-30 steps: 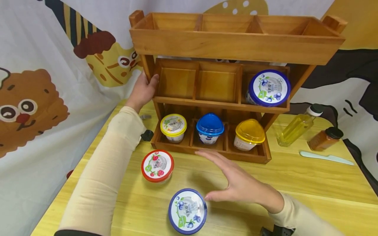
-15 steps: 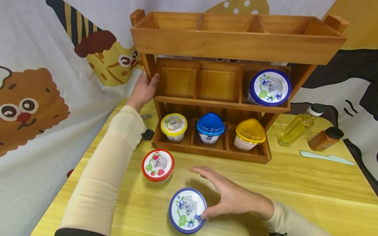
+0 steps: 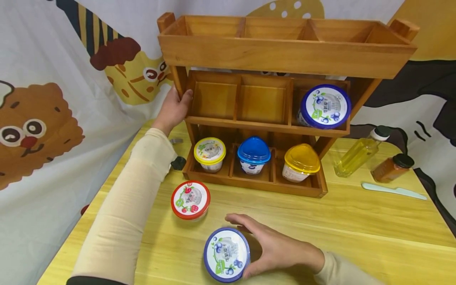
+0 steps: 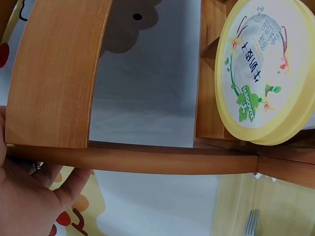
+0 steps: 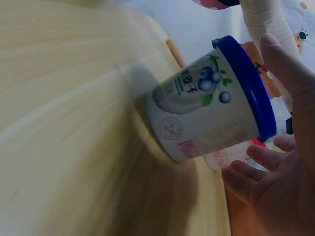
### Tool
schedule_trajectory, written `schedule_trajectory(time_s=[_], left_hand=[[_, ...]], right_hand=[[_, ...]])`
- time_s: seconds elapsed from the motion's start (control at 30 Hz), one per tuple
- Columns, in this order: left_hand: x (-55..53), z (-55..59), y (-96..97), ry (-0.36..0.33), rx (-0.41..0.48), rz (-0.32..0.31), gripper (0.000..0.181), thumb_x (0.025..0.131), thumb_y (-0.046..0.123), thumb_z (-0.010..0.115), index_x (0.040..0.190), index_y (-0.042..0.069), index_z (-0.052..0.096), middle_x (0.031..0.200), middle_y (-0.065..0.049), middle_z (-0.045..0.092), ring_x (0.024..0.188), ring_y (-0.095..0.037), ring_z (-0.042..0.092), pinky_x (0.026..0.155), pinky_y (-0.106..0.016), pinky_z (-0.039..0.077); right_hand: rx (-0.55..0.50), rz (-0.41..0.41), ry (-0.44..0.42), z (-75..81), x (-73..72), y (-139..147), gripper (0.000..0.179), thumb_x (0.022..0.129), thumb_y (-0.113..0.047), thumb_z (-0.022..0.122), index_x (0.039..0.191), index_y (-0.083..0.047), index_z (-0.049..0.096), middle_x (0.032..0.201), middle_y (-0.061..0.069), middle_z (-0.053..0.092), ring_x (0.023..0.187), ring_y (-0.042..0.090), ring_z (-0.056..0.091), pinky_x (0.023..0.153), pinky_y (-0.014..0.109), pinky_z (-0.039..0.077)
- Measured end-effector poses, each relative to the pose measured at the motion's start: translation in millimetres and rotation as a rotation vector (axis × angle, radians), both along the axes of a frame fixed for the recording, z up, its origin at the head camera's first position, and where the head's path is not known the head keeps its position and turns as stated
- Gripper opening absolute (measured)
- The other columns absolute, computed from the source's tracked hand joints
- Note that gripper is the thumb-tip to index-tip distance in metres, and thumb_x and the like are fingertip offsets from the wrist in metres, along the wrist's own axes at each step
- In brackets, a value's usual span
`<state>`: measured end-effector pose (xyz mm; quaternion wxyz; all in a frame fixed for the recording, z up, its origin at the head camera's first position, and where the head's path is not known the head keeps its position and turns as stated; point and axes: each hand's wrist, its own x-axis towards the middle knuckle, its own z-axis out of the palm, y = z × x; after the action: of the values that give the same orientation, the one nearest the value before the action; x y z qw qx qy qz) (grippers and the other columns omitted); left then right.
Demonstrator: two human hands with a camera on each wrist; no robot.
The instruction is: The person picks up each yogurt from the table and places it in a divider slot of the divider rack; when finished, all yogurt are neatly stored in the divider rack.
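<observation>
My left hand (image 3: pixel 173 109) grips the left side of a three-tier wooden shelf (image 3: pixel 285 53); in the left wrist view its fingers curl behind a wooden board (image 4: pixel 54 73). On the table, my right hand (image 3: pixel 276 249) is spread at the right of a blueberry yogurt cup (image 3: pixel 227 255) with a blue lid. The right wrist view has the same yogurt cup (image 5: pixel 206 98) between thumb and fingers, near the lid, without a firm hold. A red-lidded strawberry yogurt cup (image 3: pixel 190 200) stands just beyond it, to the left.
The bottom tier holds a yellow-lidded cup (image 3: pixel 209 152), a blue-lidded cup (image 3: pixel 253 154) and an amber-lidded cup (image 3: pixel 301 162). Another blueberry cup (image 3: pixel 325 106) sits in the middle tier's right compartment. An oil bottle (image 3: pixel 360 154), a jar (image 3: pixel 392 168) and a pale knife (image 3: pixel 393 190) lie at right.
My right hand has moved down and left, from in front of the shelf to around the right side of the blueberry yogurt cup. My left hand has stayed on the shelf.
</observation>
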<state>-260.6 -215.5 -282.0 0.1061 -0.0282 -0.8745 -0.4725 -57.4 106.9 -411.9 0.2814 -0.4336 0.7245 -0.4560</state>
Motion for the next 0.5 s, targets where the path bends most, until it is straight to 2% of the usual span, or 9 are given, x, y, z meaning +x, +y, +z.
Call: schedule_trajectory(time_s=[0.13, 0.3, 0.5], left_hand=[[0.8, 0.5, 0.0, 0.000, -0.003, 0.000, 0.047, 0.106, 0.034, 0.037, 0.142, 0.004, 0.037, 0.130, -0.019, 0.052, 0.116, -0.026, 0.054, 0.107, -0.039, 0.040], [2.0, 1.1, 0.1, -0.013, -0.001, -0.002, 0.047, 0.106, 0.035, 0.037, 0.143, 0.005, 0.036, 0.131, -0.019, 0.051, 0.117, -0.026, 0.053, 0.107, -0.039, 0.039], [2.5, 1.5, 0.9, -0.017, 0.002, 0.002, 0.046, 0.106, 0.035, 0.037, 0.143, 0.006, 0.036, 0.131, -0.018, 0.051, 0.117, -0.025, 0.053, 0.108, -0.039, 0.039]], right_hand=[[0.001, 0.023, -0.006, -4.4, 3.1, -2, 0.113, 0.076, -0.035, 0.086, 0.158, -0.028, 0.008, 0.160, 0.005, 0.028, 0.144, 0.020, 0.034, 0.120, 0.036, 0.027], [-0.010, 0.050, 0.019, -10.7, 5.2, -4, 0.115, 0.077, -0.036, 0.085, 0.158, -0.022, 0.005, 0.161, 0.007, 0.027, 0.146, 0.020, 0.031, 0.120, 0.034, 0.025], [0.014, 0.060, 0.002, -14.5, 7.0, -6, 0.109, 0.079, -0.036, 0.084, 0.157, -0.025, 0.009, 0.157, -0.001, 0.031, 0.143, 0.017, 0.035, 0.118, 0.035, 0.029]])
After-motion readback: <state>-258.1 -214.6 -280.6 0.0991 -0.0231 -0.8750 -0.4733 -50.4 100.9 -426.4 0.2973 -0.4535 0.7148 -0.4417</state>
